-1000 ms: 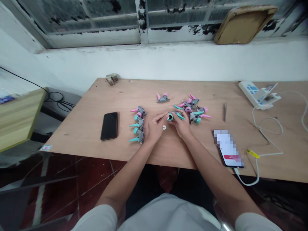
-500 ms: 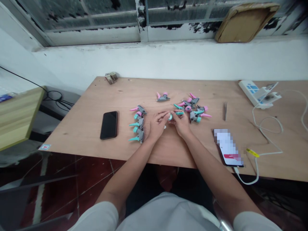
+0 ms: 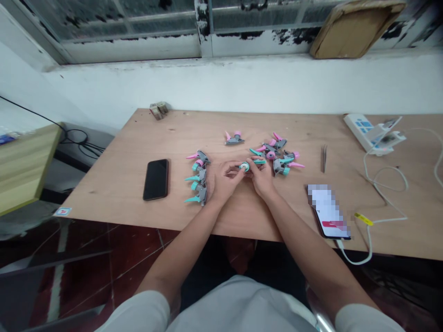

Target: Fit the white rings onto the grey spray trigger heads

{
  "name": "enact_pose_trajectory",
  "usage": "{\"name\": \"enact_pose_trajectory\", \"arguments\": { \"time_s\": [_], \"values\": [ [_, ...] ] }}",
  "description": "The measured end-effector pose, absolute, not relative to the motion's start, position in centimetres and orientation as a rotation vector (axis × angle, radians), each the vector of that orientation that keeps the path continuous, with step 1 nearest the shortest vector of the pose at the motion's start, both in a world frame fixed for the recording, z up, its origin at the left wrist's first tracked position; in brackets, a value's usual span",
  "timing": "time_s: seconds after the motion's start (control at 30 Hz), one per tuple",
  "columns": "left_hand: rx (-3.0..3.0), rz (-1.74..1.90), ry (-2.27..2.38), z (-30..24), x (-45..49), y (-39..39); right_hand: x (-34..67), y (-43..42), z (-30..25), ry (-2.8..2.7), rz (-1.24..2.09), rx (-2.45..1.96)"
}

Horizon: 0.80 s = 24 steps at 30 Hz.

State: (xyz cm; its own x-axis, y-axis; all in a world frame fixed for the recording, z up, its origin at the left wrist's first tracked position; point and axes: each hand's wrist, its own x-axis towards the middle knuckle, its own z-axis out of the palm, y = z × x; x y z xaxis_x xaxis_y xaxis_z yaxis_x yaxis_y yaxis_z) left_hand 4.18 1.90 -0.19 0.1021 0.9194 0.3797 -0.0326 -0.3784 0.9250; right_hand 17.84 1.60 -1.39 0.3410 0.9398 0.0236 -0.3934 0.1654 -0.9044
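Observation:
Both hands meet around one grey and teal trigger sprayer head [image 3: 259, 162] above the table. My right hand [image 3: 262, 177] grips its body, and the teal trigger sticks out past the fingers. Its round teal collar, with a white inside, faces up at me. My left hand [image 3: 226, 180] is closed at the collar, the thumb tip on its opening. Whether a small part sits under that thumb is hidden. Left of my left hand stands a column of sprayer heads [image 3: 200, 177] in pink and teal. A pile of more sprayer heads [image 3: 277, 154] lies just beyond my right hand.
A single pink sprayer head [image 3: 234, 138] lies farther back. On the left is a dark phone [image 3: 156, 180]; on the right are tweezers [image 3: 323, 159], a charging phone [image 3: 327, 212] and a power strip [image 3: 367, 133] with a white cable. Small blocks [image 3: 158, 110] sit at the back edge.
My left thumb has moved onto the collar's opening. A small white disc that lay on the table between my hands no longer shows there. The collar is turned more upward.

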Motion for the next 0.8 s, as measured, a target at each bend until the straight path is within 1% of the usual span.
{"name": "enact_pose_trajectory", "arguments": {
  "time_s": [0.1, 0.23, 0.5, 0.8],
  "values": [
    [1.696, 1.455, 0.983, 0.08, 3.87, 1.64, 17.83, 1.58, -1.57, -0.711, 1.026, -0.973],
    [1.783, 1.41, 1.012, -0.01, 3.6, 1.56, 17.97, 1.63, -2.0, -0.736, 0.972, -0.993],
    [1.812, 1.427, 1.113, -0.2, 3.64, 1.34, 18.09, 1.6, -2.36, -0.79, 0.842, -1.076],
    [1.849, 1.448, 1.127, -0.43, 3.78, 1.53, 17.88, 0.94, -1.47, -0.854, 0.793, -1.092]
  ]
}}
